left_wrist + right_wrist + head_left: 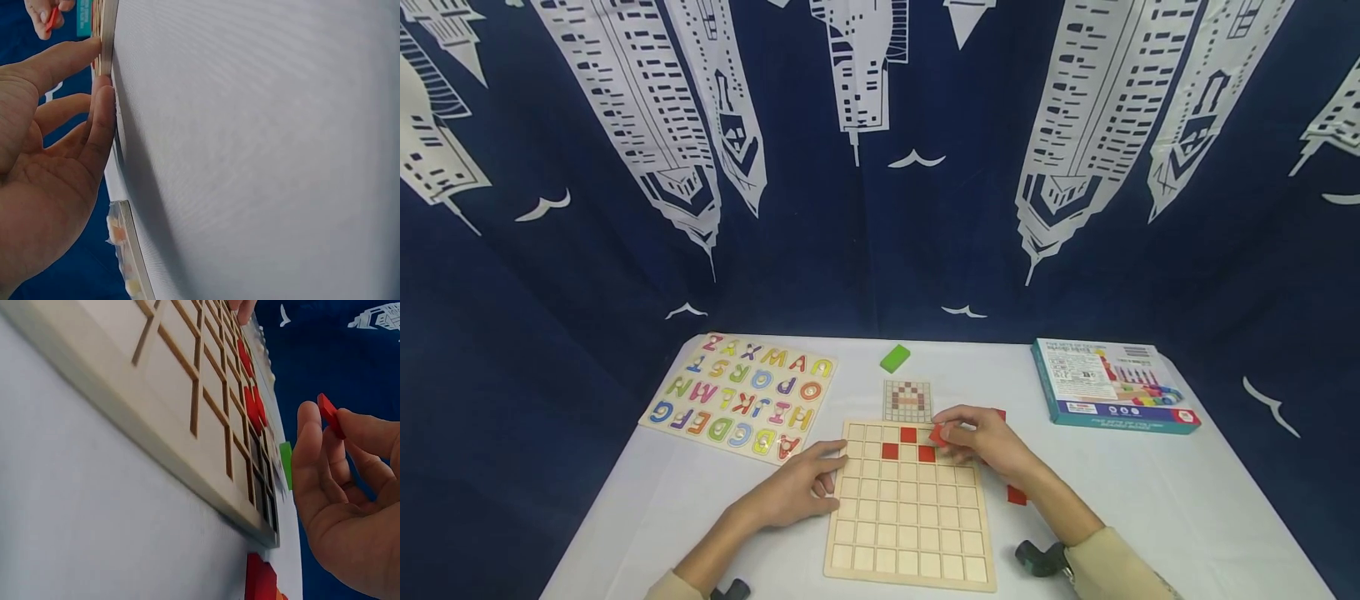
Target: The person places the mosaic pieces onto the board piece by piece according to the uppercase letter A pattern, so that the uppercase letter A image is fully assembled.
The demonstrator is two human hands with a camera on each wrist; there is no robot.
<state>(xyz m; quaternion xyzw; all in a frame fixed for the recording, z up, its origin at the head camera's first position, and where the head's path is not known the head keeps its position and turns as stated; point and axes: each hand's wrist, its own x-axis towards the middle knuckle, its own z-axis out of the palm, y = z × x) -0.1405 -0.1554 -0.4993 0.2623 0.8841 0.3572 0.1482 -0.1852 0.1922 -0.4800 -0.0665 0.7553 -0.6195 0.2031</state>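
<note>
My right hand (988, 437) pinches a small red square tile (331, 416) between thumb and fingers, over the upper right of a wooden grid board (908, 521). Three red tiles sit in the board's upper cells, one (908, 435) in the top row and two, left (890, 451) and right (927, 453), in the row below. At the board's left edge, my left hand (790, 487) rests its fingertips and thumb against the rim. Close up in the left wrist view, extended fingers (103, 128) touch the board's side (108, 37).
A small pattern card (907, 402) lies just beyond the board, with a green block (895, 358) behind it. Left is an alphabet puzzle (737, 398); at the back right, a flat box (1112, 387). Loose red tiles (1017, 496) lie right of the board, partly behind my right arm.
</note>
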